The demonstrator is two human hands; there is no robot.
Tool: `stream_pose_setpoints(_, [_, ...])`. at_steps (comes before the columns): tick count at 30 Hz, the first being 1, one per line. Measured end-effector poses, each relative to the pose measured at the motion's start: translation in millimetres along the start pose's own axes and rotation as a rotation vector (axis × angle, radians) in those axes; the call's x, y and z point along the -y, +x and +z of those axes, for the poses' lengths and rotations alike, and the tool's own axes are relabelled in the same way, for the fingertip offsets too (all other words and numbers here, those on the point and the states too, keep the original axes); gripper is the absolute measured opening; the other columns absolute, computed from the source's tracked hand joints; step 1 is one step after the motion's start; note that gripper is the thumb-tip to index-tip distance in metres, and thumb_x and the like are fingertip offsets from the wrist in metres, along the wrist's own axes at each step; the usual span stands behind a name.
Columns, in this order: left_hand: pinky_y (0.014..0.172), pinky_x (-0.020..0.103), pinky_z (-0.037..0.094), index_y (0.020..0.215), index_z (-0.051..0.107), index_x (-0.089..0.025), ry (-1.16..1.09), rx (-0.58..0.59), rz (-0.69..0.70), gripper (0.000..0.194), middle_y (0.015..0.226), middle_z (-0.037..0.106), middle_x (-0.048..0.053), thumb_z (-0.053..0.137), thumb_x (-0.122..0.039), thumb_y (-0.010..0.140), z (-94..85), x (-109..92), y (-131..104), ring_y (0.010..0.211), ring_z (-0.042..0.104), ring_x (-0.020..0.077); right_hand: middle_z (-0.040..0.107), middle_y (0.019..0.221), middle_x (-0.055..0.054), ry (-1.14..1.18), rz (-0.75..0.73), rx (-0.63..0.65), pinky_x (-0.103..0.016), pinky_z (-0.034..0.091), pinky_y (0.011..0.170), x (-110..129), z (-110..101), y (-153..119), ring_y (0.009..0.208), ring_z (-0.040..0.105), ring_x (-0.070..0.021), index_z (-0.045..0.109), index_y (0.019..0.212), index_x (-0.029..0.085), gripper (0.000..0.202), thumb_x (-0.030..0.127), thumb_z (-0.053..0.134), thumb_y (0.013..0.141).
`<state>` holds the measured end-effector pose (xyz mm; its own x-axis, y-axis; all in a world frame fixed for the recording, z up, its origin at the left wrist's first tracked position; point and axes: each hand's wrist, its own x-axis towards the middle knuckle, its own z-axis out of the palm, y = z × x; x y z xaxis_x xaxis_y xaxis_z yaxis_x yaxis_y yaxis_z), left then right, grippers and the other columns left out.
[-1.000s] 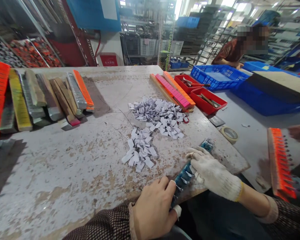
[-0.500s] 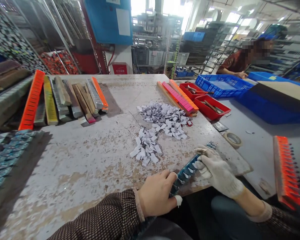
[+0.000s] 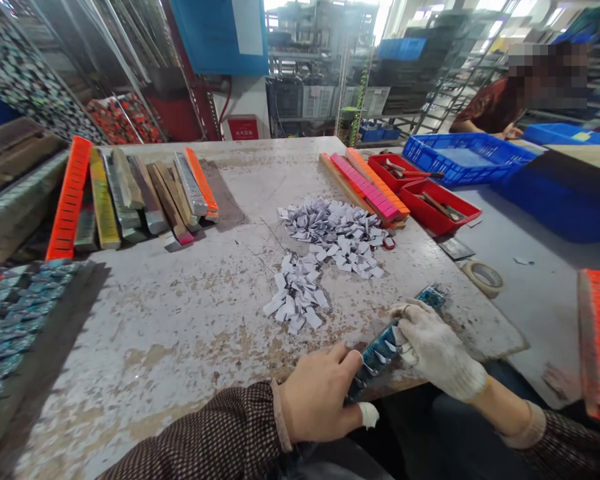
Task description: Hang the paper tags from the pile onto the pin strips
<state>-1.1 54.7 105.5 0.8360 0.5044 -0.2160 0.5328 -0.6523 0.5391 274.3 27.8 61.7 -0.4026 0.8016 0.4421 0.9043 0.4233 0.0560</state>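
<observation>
A teal, glittery slotted bar (image 3: 380,350) lies slantwise at the table's near edge, small white pieces sticking out along it. My left hand (image 3: 320,393), bare with white wrapping on the thumb, grips the bar's near end. Toward the far end, my right hand (image 3: 433,343) in a white knitted glove is closed over the bar, its fingertips partly hidden. Whether a loose piece is between those fingers cannot be seen. Just beyond my hands is a pile of small white paper-like pieces (image 3: 300,293), joined to a larger heap (image 3: 330,227).
Slotted bars in orange (image 3: 69,200), yellow (image 3: 105,207) and pink (image 3: 367,187) lie around the table. Teal bars (image 3: 20,333) sit at left. Red trays (image 3: 437,207), a tape roll (image 3: 483,277) and a blue crate (image 3: 465,160) are at right, near another person (image 3: 495,107).
The view has shifted slightly, so things at the right sit farther right. My right hand stays on the bar, and more of the bar's far end shows past the glove. My left hand keeps its grip.
</observation>
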Motion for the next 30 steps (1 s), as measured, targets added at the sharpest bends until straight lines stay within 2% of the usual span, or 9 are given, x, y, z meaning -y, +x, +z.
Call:
stream_pose_setpoints(3, [0.078,0.038,0.057,0.113,0.059,-0.022,0.056,-0.015,-0.008,0.044,0.105,0.069,0.008,0.057,-0.062,0.094,-15.1,12,9,0.091,0.067,0.0275,0.066,0.099,-0.013,0.042,0.018,0.012,-0.054,0.055,0.1,-2,1,-3,0.099,0.064,-0.028,0.066,0.089,0.016,0.015,0.013,0.051,0.094])
stream_pose_setpoints(5, [0.09,0.041,0.053,0.119,0.059,-0.02,0.198,-0.13,-0.032,0.029,0.116,0.068,0.01,0.049,-0.041,0.103,-29.2,26,22,0.105,0.063,0.0286,0.066,0.102,-0.013,0.101,0.046,0.0,-0.054,0.055,0.101,-3,1,-8,0.104,0.064,-0.0291,0.064,0.087,0.018,0.015,0.015,0.052,0.095])
stream_pose_setpoints(7, [0.101,0.046,0.045,0.131,0.055,-0.019,0.361,-0.229,-0.039,0.03,0.134,0.062,0.013,0.043,-0.022,0.103,-42.2,43,36,0.123,0.054,0.0309,0.065,0.112,-0.013,0.186,0.104,-0.011,-0.051,0.055,0.103,-4,2,-15,0.114,0.063,-0.0294,0.059,0.085,0.021,0.014,0.019,0.053,0.098])
stream_pose_setpoints(10, [0.102,0.048,0.04,0.121,0.061,-0.019,0.464,-0.206,-0.035,0.028,0.128,0.065,0.013,0.045,-0.012,0.099,-53.0,66,55,0.123,0.053,0.0315,0.061,0.129,-0.014,0.274,0.233,-0.058,-0.047,0.056,0.103,-6,3,-27,0.127,0.06,-0.0281,0.055,0.091,0.023,0.01,0.023,0.052,0.1])
stream_pose_setpoints(16, [0.105,0.049,0.035,0.101,0.065,-0.017,0.412,-0.229,-0.027,0.021,0.114,0.068,0.014,0.045,-0.014,0.1,-47.2,78,58,0.116,0.055,0.0309,0.06,0.133,-0.016,0.239,0.225,-0.114,-0.058,0.047,0.111,-3,8,-32,0.133,0.054,-0.0329,0.054,0.114,0.02,0.017,0.031,0.051,0.102])
stream_pose_setpoints(21, [0.117,0.051,0.025,0.102,0.063,-0.021,0.226,-0.349,-0.082,0.018,0.122,0.067,0.01,0.046,-0.015,0.099,-38.0,72,45,0.125,0.051,0.0286,0.064,0.113,-0.012,0.264,0.202,-0.159,-0.058,0.044,0.108,10,14,-20,0.11,0.06,-0.0288,0.056,0.112,0.019,0.02,0.034,0.047,0.102])
stream_pose_setpoints(23, [0.111,0.049,0.033,0.098,0.061,-0.021,0.107,-0.398,-0.119,0.014,0.118,0.067,0.01,0.047,-0.019,0.1,-35.1,68,42,0.12,0.054,0.0282,0.063,0.111,-0.012,0.297,0.201,-0.166,-0.057,0.045,0.106,21,15,-15,0.108,0.059,-0.0285,0.057,0.114,0.019,0.022,0.035,0.046,0.102])
stream_pose_setpoints(26, [0.085,0.036,0.048,0.088,0.054,-0.02,-0.117,-0.403,-0.14,0.015,0.088,0.066,0.005,0.044,-0.021,0.099,-30.4,61,38,0.088,0.061,0.0218,0.063,0.112,-0.011,0.421,0.205,-0.154,-0.055,0.047,0.106,38,14,-8,0.111,0.059,-0.0287,0.059,0.115,0.021,0.023,0.034,0.047,0.101])
stream_pose_setpoints(30, [0.065,0.025,0.048,0.083,0.049,-0.02,-0.405,-0.34,-0.078,0.019,0.075,0.06,0.0,0.042,-0.029,0.098,-23.4,43,31,0.069,0.058,0.0152,0.063,0.124,-0.013,0.594,0.343,-0.232,-0.045,0.057,0.096,50,2,4,0.112,0.064,-0.0265,0.058,0.124,0.023,0.027,0.031,0.046,0.101])
